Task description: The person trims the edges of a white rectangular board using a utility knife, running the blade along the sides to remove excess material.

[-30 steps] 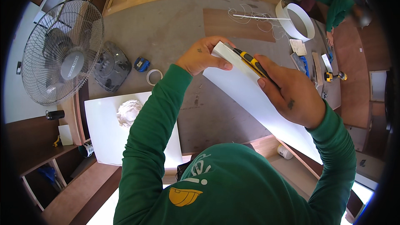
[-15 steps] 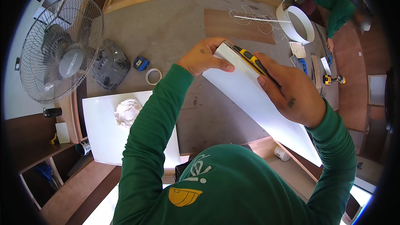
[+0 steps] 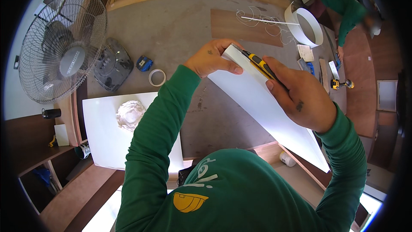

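My left hand (image 3: 216, 58) grips the far corner of a long white panel (image 3: 257, 99), its thumb on the face and its fingers over the edge. In my right hand (image 3: 298, 92) is a yellow and black utility knife (image 3: 260, 63), held along the panel's upper edge strip. The knife's blade end lies against that edge near my left fingers. The panel stands tilted, running from my left hand down toward the lower right beneath my right forearm. My right fingers are wrapped round the knife handle.
On the grey table (image 3: 167, 25) lie a blue tape measure (image 3: 144, 63), a tape roll (image 3: 157, 77), a white board (image 3: 101, 141) with a crumpled cloth (image 3: 131, 115), a white ring (image 3: 317, 28) and a cordless drill (image 3: 342, 84). A fan (image 3: 64, 47) stands left; another person (image 3: 347, 6) bends at far right.
The knife has shifted very slightly along the panel's edge toward the lower right. Both hands keep their holds, and the view has moved a little.
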